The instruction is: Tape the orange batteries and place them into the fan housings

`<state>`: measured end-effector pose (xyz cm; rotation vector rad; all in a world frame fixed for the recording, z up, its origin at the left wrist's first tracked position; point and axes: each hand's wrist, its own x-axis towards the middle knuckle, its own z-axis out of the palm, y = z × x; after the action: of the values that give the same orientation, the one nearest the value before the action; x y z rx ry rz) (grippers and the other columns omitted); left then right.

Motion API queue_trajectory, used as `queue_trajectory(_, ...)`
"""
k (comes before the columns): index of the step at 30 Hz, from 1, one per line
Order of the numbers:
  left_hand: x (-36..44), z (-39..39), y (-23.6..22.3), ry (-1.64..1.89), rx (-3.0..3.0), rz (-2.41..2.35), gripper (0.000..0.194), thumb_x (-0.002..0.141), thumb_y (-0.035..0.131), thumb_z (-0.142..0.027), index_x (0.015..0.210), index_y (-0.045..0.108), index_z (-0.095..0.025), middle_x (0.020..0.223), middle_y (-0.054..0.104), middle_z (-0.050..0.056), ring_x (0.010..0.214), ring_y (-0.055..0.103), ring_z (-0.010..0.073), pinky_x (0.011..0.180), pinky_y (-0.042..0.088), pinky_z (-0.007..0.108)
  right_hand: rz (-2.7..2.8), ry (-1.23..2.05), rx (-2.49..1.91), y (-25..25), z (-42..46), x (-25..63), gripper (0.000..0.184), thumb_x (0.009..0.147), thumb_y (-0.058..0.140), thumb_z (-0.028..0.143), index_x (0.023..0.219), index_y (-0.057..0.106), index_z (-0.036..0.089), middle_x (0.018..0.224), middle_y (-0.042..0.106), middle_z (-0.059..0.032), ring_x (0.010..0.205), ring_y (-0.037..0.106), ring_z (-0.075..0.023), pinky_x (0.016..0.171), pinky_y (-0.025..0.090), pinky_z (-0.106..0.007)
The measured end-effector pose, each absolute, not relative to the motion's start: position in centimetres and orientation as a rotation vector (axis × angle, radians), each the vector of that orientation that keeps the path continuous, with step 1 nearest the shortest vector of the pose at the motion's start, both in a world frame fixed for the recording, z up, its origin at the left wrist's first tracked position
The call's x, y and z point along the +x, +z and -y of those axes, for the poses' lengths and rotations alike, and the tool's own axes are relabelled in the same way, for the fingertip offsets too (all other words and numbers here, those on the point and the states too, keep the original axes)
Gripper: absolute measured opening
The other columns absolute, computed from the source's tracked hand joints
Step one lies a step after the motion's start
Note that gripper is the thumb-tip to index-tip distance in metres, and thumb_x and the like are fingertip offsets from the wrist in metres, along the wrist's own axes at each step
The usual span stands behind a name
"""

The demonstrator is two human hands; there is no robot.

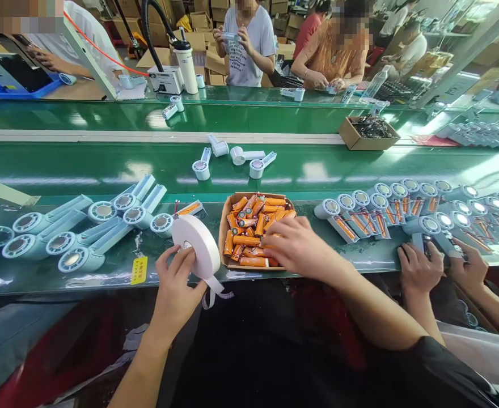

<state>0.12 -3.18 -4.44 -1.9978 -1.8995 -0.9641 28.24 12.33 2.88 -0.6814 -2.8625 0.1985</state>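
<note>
My left hand grips a wide roll of white tape from its near side, and a loose strip hangs from the roll's bottom. Over the right part of a low cardboard box is my right hand. Its fingers are curled down against the orange batteries heaped inside. The fingertips are partly hidden, so I cannot tell whether a battery is between them. Just left of the box, a light-blue fan housing has an orange battery in its handle.
Several light-blue fan housings lie at the left, near a yellow label. Rows of battery-fitted housings stand at the right, where a neighbour's hands work. Farther back are more housings and a box of dark parts.
</note>
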Motion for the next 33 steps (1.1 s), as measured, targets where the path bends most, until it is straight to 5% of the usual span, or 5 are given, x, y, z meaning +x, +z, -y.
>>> queue_trajectory(8,2.4,1.8,-4.4,-0.944,-2.097,1.826,0.049,0.083,0.068,-0.008,0.13,0.06,-0.021,0.121,0.072,0.013,0.127,0.056,0.0364,0.104,0.055,0.053,2.955,0.218,-0.889,1.8,-13.8,22.1,0.023,0.094,0.076,0.04,0.103,0.081,0.019,0.113,0.074,-0.0165,0.115,0.059,-0.0352,0.095,0.044,-0.048)
queue_trajectory(13,1.9,2.4,-3.5,-0.94,-2.065,1.809,0.042,0.087,0.065,-0.008,0.127,0.06,-0.021,0.119,0.072,0.012,0.128,0.056,0.0365,0.104,0.054,0.054,2.498,1.01,-0.845,1.7,-15.8,22.8,0.024,0.092,0.077,0.042,0.085,0.077,0.019,0.087,0.075,-0.0056,0.09,0.068,-0.0247,0.086,0.05,-0.039)
queue_trajectory(17,1.2,2.4,-3.2,-0.901,-2.044,1.788,0.041,0.086,0.063,-0.007,0.125,0.062,-0.021,0.118,0.072,0.012,0.126,0.057,0.0364,0.102,0.054,0.052,1.761,1.428,-0.8,1.3,-16.5,24.5,0.048,0.088,0.077,0.06,0.116,0.075,0.021,0.087,0.075,-0.0019,0.082,0.072,-0.0222,0.08,0.058,-0.037)
queue_trajectory(25,1.8,0.9,-1.4,-0.818,-2.048,1.697,0.042,0.083,0.064,-0.003,0.122,0.063,-0.018,0.116,0.074,0.012,0.125,0.054,0.0363,0.103,0.053,0.05,2.202,0.632,-0.903,3.6,-17.5,25.2,0.026,0.102,0.063,0.036,0.121,0.072,0.021,0.099,0.08,-0.0072,0.09,0.074,-0.0238,0.083,0.057,-0.035)
queue_trajectory(33,2.1,1.4,-1.4,-0.784,-2.05,1.718,0.048,0.082,0.062,-0.002,0.126,0.065,-0.02,0.117,0.075,0.011,0.124,0.055,0.0346,0.102,0.054,0.049,2.575,0.017,-1.031,5.2,-18.2,24.2,0.036,0.1,0.054,0.014,0.132,0.068,0.023,0.111,0.077,-0.0112,0.094,0.064,-0.0268,0.078,0.052,-0.033)
